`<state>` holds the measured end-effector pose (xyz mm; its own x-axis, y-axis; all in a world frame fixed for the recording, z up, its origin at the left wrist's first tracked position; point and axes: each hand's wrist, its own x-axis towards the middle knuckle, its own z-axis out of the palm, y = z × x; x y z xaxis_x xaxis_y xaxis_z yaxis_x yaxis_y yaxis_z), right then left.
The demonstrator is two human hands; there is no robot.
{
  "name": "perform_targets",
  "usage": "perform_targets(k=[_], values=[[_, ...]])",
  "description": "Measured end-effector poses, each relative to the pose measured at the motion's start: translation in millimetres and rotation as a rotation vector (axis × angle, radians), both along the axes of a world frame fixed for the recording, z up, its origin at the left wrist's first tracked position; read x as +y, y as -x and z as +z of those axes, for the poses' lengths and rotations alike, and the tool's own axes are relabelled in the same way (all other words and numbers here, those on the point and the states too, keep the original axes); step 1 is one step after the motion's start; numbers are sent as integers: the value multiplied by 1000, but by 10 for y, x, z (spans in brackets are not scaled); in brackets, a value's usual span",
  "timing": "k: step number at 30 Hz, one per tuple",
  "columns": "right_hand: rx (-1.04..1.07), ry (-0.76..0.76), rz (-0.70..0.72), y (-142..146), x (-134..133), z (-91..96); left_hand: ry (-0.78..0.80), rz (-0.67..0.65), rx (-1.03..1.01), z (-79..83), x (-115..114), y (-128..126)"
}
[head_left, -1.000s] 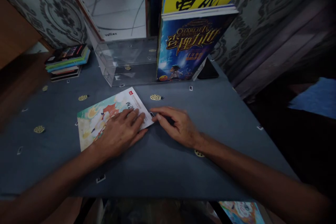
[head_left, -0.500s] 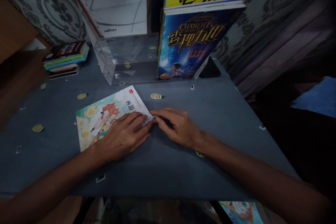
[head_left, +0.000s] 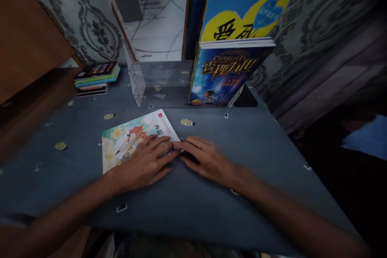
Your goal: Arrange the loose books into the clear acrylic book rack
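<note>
A thin picture book [head_left: 127, 141] with a pastel cover lies flat on the grey-blue table [head_left: 256, 145]. My left hand [head_left: 145, 161] rests flat on the book's near right part, fingers stretched out. My right hand [head_left: 208, 160] lies on the table just right of the book, its fingertips at the book's right corner, touching my left fingertips. Whether the right fingers pinch the corner is hidden.
A clear acrylic stand [head_left: 160, 82] at the back holds upright books: a dark blue one [head_left: 223, 74], a yellow-and-blue one [head_left: 244, 18] behind it, a white one [head_left: 154, 12]. A small stack of books [head_left: 95, 77] lies back left. A dark phone [head_left: 246, 98] leans behind the stand.
My right fingertips have slid left to the book's corner and now meet my left fingers. The camera has tilted up, showing more of the upright books.
</note>
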<state>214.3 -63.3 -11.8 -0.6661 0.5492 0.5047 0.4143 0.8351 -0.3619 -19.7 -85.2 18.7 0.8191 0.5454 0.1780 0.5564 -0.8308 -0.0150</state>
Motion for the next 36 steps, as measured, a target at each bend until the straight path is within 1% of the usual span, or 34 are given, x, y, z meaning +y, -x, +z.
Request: perform_targets(k=[5,10,14,18,24,26,29,33,36], values=[[2,23,9,1,30,-35,99,51,-57,-97,-32,61],[3,-1,19,20,128,-33,137,142,-132,-201,-29,-15],[12,-38,20,46,316,-44,158,247,-208,-204,-7,-134],[-3,-54,19,89,544,-76,186,341,-248,-196,70,-236],[37,-68,46,179,805,-121,182,392,-281,-249,211,-278],[42,-63,36,198,829,-129,193,387,-275,-242,238,-259],[24,-47,21,206,804,-137,238,322,-270,-197,261,-163],[-16,-66,-38,209,712,-152,332,179,-284,-133,248,93],[-43,-84,-90,217,630,-155,359,130,-307,-107,151,293]])
